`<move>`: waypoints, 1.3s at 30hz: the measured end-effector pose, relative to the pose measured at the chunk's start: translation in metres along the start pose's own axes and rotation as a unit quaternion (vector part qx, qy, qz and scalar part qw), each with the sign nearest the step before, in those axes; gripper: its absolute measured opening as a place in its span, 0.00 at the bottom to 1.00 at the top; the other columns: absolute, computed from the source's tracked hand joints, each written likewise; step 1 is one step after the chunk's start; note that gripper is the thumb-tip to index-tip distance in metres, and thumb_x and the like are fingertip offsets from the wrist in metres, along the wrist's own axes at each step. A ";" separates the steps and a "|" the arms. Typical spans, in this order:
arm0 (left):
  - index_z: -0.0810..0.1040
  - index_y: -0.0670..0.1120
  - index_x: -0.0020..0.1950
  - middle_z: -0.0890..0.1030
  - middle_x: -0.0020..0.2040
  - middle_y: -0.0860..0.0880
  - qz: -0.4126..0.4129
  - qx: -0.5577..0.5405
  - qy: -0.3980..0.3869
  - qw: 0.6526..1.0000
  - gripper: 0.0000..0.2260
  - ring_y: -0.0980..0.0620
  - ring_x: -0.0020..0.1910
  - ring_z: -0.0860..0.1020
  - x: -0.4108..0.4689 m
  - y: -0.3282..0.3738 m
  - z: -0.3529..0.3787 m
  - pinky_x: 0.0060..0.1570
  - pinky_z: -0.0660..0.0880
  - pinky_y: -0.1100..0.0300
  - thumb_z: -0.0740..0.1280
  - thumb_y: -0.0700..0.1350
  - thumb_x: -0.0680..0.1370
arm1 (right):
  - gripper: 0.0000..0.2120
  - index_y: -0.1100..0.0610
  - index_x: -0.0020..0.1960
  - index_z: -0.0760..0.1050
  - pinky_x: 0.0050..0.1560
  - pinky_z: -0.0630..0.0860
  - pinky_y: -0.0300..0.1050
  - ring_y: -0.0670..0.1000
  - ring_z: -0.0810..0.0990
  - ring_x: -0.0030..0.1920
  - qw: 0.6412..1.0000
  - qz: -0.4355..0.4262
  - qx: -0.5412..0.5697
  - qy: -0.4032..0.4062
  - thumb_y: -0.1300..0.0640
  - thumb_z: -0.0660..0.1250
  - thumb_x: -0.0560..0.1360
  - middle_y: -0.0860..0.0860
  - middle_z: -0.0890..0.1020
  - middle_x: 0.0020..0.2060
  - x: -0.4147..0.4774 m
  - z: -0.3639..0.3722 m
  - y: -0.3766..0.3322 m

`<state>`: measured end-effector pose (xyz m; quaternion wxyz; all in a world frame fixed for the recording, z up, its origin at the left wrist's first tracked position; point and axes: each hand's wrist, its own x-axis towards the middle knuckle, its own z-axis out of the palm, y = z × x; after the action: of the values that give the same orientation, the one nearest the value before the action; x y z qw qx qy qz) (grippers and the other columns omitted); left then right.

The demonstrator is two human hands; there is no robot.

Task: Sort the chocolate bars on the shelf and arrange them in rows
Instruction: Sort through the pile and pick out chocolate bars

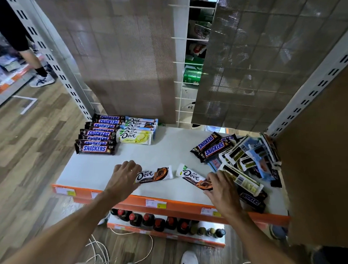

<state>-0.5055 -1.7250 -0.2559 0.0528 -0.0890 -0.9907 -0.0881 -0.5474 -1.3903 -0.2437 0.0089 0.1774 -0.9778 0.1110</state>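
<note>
Left hand [125, 177] curls its fingers over one end of a white-and-brown Dove chocolate bar [157, 173] lying near the front of the pale grey shelf [168, 149]. Right hand [220, 186] pinches a second matching Dove bar [189, 174] just beside it. Brown Snickers bars [97, 133] and white Dove bars [138, 129] form rows at the back left; a jumbled heap of bars [245, 159] lies right.

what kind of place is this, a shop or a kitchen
Most likely a shop: a metal shelf with price tags on its orange front strip, Snickers bars in a row, and bottles lined up below.
</note>
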 end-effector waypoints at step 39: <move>0.76 0.46 0.53 0.77 0.52 0.48 0.009 0.033 0.106 0.994 0.21 0.48 0.54 0.70 0.081 -0.125 0.006 0.53 0.68 0.48 0.77 0.37 0.62 | 0.18 0.53 0.51 0.74 0.46 0.72 0.49 0.54 0.73 0.48 0.992 -0.092 0.020 0.088 0.57 0.74 0.63 0.50 0.74 0.47 0.114 0.061 -0.133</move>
<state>-0.6083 -1.8314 -0.2728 0.1612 -0.0861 -0.9811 -0.0634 -0.6061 -1.5643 -0.2678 0.1015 0.2562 -0.9504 0.1445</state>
